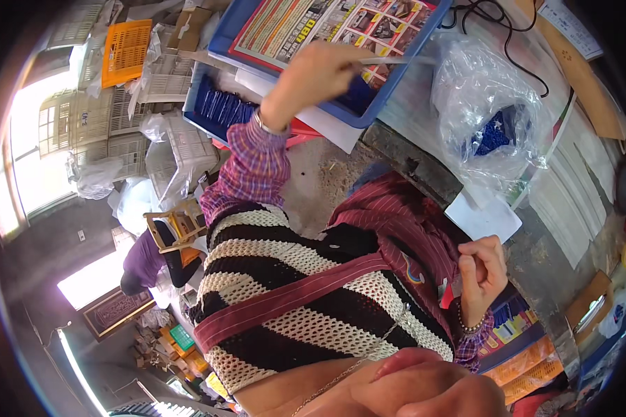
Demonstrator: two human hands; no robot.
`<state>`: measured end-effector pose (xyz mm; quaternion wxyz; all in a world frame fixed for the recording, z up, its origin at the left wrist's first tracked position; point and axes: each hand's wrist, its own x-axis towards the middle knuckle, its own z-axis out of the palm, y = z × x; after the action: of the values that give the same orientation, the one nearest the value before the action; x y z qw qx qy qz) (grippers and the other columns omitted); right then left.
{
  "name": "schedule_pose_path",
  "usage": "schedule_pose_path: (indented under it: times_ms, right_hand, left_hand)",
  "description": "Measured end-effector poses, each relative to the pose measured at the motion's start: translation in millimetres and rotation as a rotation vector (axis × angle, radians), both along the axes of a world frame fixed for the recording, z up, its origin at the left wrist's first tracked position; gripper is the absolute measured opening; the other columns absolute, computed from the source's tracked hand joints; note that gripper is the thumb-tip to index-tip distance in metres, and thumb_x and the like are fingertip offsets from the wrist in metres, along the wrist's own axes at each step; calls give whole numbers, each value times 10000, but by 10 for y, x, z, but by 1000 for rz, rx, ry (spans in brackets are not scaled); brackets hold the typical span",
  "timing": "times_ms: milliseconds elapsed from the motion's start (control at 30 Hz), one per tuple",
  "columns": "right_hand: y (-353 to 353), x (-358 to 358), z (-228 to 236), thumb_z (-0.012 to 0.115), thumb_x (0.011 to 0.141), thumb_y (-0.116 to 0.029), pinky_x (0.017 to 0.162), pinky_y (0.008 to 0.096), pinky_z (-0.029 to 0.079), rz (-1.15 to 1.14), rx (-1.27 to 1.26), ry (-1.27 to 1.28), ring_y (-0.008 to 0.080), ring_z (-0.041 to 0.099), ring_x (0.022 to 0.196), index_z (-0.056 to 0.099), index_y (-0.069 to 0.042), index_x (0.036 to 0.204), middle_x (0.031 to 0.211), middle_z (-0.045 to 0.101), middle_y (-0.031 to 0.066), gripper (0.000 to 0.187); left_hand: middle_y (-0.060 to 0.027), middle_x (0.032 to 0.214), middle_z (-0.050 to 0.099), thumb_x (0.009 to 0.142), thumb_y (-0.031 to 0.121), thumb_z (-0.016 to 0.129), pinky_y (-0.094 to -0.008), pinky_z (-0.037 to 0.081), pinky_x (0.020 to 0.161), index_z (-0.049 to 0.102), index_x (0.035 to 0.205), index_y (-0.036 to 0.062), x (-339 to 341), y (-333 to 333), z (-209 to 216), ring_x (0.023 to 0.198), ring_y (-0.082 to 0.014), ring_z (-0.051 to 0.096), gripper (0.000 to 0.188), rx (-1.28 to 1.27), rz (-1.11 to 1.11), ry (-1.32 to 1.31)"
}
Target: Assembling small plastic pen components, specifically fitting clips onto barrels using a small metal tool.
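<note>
At the top, my left hand (316,78) is closed over a blue tray (372,118). A thin pale strip (400,60) sticks out of its fingers toward the clear plastic bag (459,83); motion blurs its exact kind. Small dark-blue pieces (494,132) lie inside the bag. The tray holds a printed colour sheet (285,31), and dark-blue items show in its near corner. My right hand (483,274) is held in the air beside the worktable, its fingers loosely curled and apart from the thumb, with nothing visible between them.
Left of the tray, a blue bin (222,104) holds narrow blue pieces. White paper (483,212) lies by the table edge, and a black cord (515,42) runs behind the bag. Pale crates and an orange basket (126,52) are stacked at left. Another person (146,257) bends over farther left.
</note>
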<state>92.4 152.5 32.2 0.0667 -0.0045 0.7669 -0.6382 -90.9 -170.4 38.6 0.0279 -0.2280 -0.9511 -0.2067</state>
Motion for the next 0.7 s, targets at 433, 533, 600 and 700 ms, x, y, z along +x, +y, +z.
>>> schedule_pose_path:
  times_ms: [433,533,600,700]
  right_hand:
    - [-184,-92,-251,493,892,25,678,246,465,235,-97,-156,158,583,741,608,8,1068,848,608,89,212]
    - [-214,-102,-266,479,905,19,675,248,470,269,-74,-136,163,587,729,606,-5,1078,835,609,88,217]
    - [-226,-103,-267,471,910,17,675,250,473,285,-54,-119,166,589,730,607,-10,1080,837,610,88,219]
    - [-238,-96,-274,456,915,22,675,254,477,303,-33,-102,169,594,735,609,-12,1076,839,611,91,225]
  left_hand:
    - [-96,1196,517,634,26,742,-354,452,881,638,1121,143,-198,-470,-373,1056,-302,540,512,-96,-116,-256]
    - [-92,1101,545,654,43,721,-383,469,826,622,1092,93,-204,-450,-377,977,-315,558,452,-65,-169,-176]
    - [-96,1088,550,669,43,695,-390,465,831,608,1074,59,-227,-443,-375,971,-323,557,414,-107,-167,-234]
    - [-105,1036,552,659,-26,674,-370,452,835,602,1035,15,-258,-461,-390,967,-315,553,385,-82,-182,-240]
